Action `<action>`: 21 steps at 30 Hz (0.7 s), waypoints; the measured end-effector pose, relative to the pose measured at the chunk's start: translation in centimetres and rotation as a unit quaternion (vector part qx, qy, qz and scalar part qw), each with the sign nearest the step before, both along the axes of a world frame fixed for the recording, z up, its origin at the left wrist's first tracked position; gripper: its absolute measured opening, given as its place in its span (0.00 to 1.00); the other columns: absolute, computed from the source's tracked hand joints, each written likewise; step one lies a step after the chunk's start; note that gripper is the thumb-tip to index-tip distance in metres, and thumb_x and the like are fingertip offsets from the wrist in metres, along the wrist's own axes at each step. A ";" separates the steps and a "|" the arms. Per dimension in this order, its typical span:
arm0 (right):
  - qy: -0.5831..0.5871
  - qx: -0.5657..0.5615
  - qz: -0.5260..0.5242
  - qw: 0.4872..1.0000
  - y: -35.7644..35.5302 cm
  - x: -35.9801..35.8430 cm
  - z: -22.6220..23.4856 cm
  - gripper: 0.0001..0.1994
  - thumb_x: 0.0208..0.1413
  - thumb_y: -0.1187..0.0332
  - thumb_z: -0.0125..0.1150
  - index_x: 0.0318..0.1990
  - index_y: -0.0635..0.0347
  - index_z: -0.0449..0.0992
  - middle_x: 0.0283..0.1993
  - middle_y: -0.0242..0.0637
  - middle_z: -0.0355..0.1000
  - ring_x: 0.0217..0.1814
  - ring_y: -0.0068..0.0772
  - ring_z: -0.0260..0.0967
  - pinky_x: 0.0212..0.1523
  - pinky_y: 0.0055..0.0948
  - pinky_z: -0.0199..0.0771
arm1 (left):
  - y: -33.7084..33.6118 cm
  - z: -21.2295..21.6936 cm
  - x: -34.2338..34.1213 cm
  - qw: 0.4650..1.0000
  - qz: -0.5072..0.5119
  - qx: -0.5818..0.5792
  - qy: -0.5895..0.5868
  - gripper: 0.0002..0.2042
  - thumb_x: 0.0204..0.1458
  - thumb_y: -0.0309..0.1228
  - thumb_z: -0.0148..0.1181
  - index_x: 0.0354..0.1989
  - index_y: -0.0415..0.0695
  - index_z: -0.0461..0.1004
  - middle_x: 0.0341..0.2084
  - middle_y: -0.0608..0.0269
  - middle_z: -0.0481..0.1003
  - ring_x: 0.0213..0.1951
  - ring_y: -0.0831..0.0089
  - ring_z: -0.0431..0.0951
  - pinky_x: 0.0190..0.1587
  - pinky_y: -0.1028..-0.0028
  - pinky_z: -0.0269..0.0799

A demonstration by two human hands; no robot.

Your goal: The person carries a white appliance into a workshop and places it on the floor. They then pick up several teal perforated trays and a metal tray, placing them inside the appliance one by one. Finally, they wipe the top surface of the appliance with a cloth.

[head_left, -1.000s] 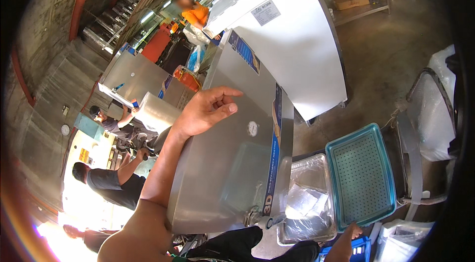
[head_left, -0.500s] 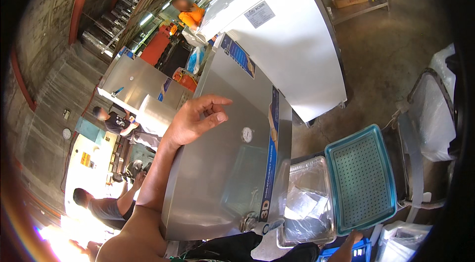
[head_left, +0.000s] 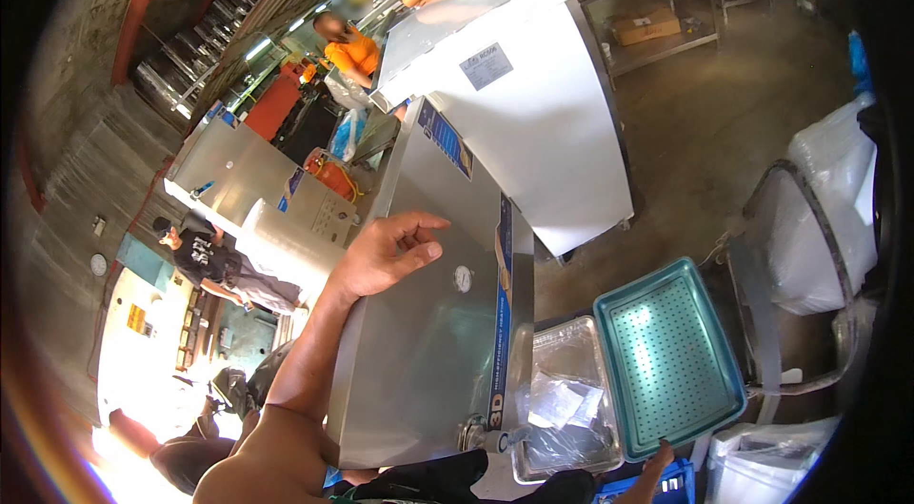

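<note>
My left hand [head_left: 395, 255] rests by its wrist over the edge of a stainless steel cabinet [head_left: 419, 352]. Its index finger stretches out, the other fingers curl loosely, and nothing is in them. A round dial gauge [head_left: 463, 278] sits on the steel face just beyond the thumb. At the lower edge, part of my right hand [head_left: 650, 475] shows by the near rim of a teal perforated tray [head_left: 606, 352]; most of its fingers are hidden. Left of that tray lies a clear-lidded metal tray [head_left: 522, 409] with white papers and plastic in it.
A large white-sided cabinet [head_left: 562, 142] stands beyond the steel one. On the right are a metal-framed chair [head_left: 826, 209] and plastic-wrapped goods [head_left: 809, 247]. A blue crate [head_left: 676, 485] sits below the teal tray. Several people stand farther off, one in orange [head_left: 352, 55].
The view has shifted, so the cabinets and trays sit farther left. My left hand keeps its pose at the steel edge. A person leaning on the white cabinet shows more fully.
</note>
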State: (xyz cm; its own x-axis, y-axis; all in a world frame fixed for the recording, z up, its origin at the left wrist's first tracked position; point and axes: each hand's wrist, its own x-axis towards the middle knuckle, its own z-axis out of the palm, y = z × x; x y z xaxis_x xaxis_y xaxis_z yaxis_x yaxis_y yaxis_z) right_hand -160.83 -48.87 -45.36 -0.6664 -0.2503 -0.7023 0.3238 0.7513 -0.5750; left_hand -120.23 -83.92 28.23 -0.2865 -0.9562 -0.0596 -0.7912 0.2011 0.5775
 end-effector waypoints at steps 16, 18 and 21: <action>-0.134 -0.386 -0.144 0.901 -0.1 8.2 39.0 0.18 0.41 0.74 0.54 0.44 0.62 0.73 0.43 0.35 0.73 0.48 0.38 0.73 0.49 0.38 0.77 | 0.2 0.5 2.3 0.988 -0.081 -0.106 0.083 0.12 0.58 0.36 0.65 0.46 0.43 0.80 0.30 0.55 0.82 0.30 0.66 0.81 0.37 0.68 0.78; -0.175 -0.493 -0.116 0.844 2.0 10.5 44.1 0.23 0.42 0.72 0.54 0.51 0.65 0.73 0.48 0.39 0.73 0.54 0.42 0.72 0.57 0.40 0.73 | 0.2 0.5 2.7 0.969 -0.101 -0.156 0.163 0.10 0.59 0.36 0.64 0.43 0.44 0.81 0.29 0.56 0.81 0.29 0.65 0.81 0.35 0.68 0.77; -0.178 -0.476 -0.145 0.849 4.6 14.3 51.9 0.30 0.42 0.69 0.54 0.58 0.67 0.70 0.53 0.41 0.73 0.57 0.46 0.71 0.59 0.43 0.72 | 0.8 1.1 3.8 0.927 -0.085 -0.156 0.330 0.10 0.59 0.35 0.63 0.43 0.43 0.80 0.27 0.60 0.80 0.25 0.68 0.77 0.31 0.70 0.74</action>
